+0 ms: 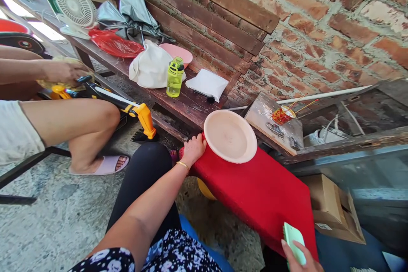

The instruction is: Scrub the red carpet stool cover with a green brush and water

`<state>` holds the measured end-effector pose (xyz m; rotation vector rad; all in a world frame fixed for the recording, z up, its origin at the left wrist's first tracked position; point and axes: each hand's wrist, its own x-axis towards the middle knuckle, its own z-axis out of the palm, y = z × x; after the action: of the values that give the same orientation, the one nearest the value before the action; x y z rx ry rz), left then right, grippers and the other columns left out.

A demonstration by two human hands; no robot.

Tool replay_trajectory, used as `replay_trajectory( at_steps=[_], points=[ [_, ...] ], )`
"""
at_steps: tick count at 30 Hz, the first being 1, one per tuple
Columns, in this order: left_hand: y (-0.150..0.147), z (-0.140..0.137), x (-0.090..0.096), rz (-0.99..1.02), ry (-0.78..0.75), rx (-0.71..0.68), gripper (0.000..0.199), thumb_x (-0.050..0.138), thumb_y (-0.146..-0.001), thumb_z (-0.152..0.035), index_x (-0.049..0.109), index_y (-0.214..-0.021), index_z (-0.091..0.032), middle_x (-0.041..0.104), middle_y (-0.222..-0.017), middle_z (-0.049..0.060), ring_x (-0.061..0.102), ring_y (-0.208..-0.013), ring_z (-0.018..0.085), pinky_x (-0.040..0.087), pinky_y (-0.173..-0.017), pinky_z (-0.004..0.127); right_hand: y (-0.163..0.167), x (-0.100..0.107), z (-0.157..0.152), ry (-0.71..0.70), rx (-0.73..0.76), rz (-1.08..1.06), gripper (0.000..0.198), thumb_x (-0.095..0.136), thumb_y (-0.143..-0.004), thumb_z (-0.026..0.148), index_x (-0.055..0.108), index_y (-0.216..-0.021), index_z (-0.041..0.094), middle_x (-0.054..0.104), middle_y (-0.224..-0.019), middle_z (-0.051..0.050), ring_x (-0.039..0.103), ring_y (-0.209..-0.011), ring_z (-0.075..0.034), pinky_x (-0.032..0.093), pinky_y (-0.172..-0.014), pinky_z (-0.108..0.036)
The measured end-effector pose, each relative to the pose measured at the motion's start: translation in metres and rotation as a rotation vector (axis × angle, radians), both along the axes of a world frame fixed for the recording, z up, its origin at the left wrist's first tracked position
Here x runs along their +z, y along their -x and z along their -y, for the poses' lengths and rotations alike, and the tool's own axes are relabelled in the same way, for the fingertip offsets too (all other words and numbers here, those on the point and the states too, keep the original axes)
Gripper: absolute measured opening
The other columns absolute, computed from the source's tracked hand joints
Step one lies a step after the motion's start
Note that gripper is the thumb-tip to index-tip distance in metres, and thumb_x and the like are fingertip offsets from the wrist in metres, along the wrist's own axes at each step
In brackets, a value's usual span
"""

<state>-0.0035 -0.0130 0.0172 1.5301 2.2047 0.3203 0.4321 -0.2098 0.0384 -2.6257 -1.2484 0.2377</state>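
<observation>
The right hand (pixel 301 259) held a mint-green, oblong plastic brush (pixel 293 239) over the red fabric-covered desk (pixel 255 195); it seemed light, stiff and slippery if wet, best gripped along its long sides. The left hand (pixel 194 150) lay on the desk's edge, its grip unclear.

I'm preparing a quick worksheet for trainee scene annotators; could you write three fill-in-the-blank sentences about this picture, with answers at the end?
The right hand holds a rectangular brush coloured pale ____.
The round, pale pinkish basin stands on a long table coloured ____.
The yellow-green plastic bottle stands on a long brown bench made of ____.
Missing words: green; red; wood.
</observation>
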Motion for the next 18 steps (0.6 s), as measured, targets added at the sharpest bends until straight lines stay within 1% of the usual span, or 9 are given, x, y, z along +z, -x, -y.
replay_trajectory(
  at_steps=[2,4,6,8,9,10,12,15,18],
  points=[
    [0.0,0.0,0.0,-0.012,-0.003,-0.001,0.042,0.027,-0.101,-0.045,0.05,-0.125,-0.02,0.061,-0.117,0.016,0.062,-0.107,0.03,0.042,-0.091,0.045,0.037,-0.004,-0.005,-0.113,0.144,-0.04,0.073,0.054,-0.062,0.086,0.07,-0.102,0.026,0.063,-0.087,-0.009,0.061,-0.091,-0.034,0.052,-0.08,-0.048],
    [0.0,0.0,-0.001,-0.023,-0.014,0.001,0.041,0.029,-0.1,-0.045,0.05,-0.125,-0.019,0.062,-0.115,0.015,0.063,-0.105,0.031,0.043,-0.09,0.046,0.088,-0.01,-0.013,-0.215,0.37,-0.127,0.066,0.055,-0.07,0.081,0.069,-0.104,0.026,0.063,-0.099,-0.01,0.062,-0.095,-0.03,0.052,-0.083,-0.043],
    [0.0,-0.001,-0.003,-0.029,-0.031,0.003,0.04,0.03,-0.1,-0.046,0.051,-0.123,-0.02,0.063,-0.113,0.014,0.065,-0.103,0.031,0.044,-0.089,0.046,0.134,-0.016,-0.02,-0.245,0.579,-0.213,0.055,0.056,-0.078,0.073,0.068,-0.105,0.026,0.062,-0.107,-0.009,0.062,-0.098,-0.026,0.052,-0.086,-0.038],
    [0.001,-0.001,-0.004,-0.031,-0.041,0.004,0.041,0.03,-0.1,-0.046,0.051,-0.122,-0.02,0.063,-0.112,0.013,0.065,-0.101,0.032,0.045,-0.087,0.047,0.16,-0.02,-0.024,-0.239,0.704,-0.261,0.047,0.056,-0.082,0.067,0.068,-0.104,0.027,0.061,-0.11,-0.008,0.062,-0.101,-0.024,0.051,-0.089,-0.037],
    [0.001,-0.001,-0.004,-0.032,-0.043,0.005,0.041,0.03,-0.1,-0.046,0.052,-0.122,-0.02,0.063,-0.112,0.013,0.065,-0.101,0.032,0.045,-0.087,0.047,0.161,-0.022,-0.024,-0.233,0.72,-0.268,0.046,0.056,-0.082,0.066,0.069,-0.104,0.028,0.061,-0.11,-0.008,0.062,-0.101,-0.024,0.051,-0.089,-0.037],
    [0.001,-0.001,-0.005,-0.034,-0.044,0.005,0.041,0.03,-0.1,-0.046,0.052,-0.122,-0.02,0.064,-0.111,0.013,0.065,-0.101,0.032,0.045,-0.087,0.047,0.156,-0.023,-0.023,-0.23,0.699,-0.265,0.047,0.057,-0.081,0.068,0.069,-0.104,0.028,0.062,-0.109,-0.008,0.062,-0.1,-0.024,0.051,-0.089,-0.037],
    [0.0,-0.002,-0.005,-0.036,-0.041,0.004,0.041,0.03,-0.1,-0.046,0.052,-0.122,-0.019,0.063,-0.111,0.013,0.065,-0.101,0.032,0.045,-0.087,0.047,0.126,-0.025,-0.017,-0.224,0.572,-0.244,0.054,0.057,-0.077,0.073,0.069,-0.103,0.027,0.062,-0.108,-0.008,0.063,-0.099,-0.026,0.051,-0.089,-0.039],
    [0.0,-0.001,-0.005,-0.035,-0.043,0.003,0.04,0.03,-0.1,-0.045,0.052,-0.122,-0.019,0.063,-0.112,0.013,0.065,-0.101,0.031,0.045,-0.087,0.046,0.055,-0.02,-0.001,-0.167,0.279,-0.173,0.069,0.057,-0.066,0.082,0.069,-0.105,0.026,0.064,-0.102,-0.01,0.063,-0.096,-0.03,0.052,-0.087,-0.045],
    [-0.001,-0.001,-0.004,-0.028,-0.046,0.006,0.041,0.03,-0.1,-0.045,0.052,-0.122,-0.019,0.063,-0.112,0.014,0.065,-0.102,0.031,0.045,-0.088,0.045,-0.003,-0.009,0.01,-0.031,0.038,-0.07,0.073,0.058,-0.06,0.085,0.07,-0.102,0.028,0.065,-0.086,-0.01,0.063,-0.088,-0.035,0.052,-0.081,-0.05]
  ],
)
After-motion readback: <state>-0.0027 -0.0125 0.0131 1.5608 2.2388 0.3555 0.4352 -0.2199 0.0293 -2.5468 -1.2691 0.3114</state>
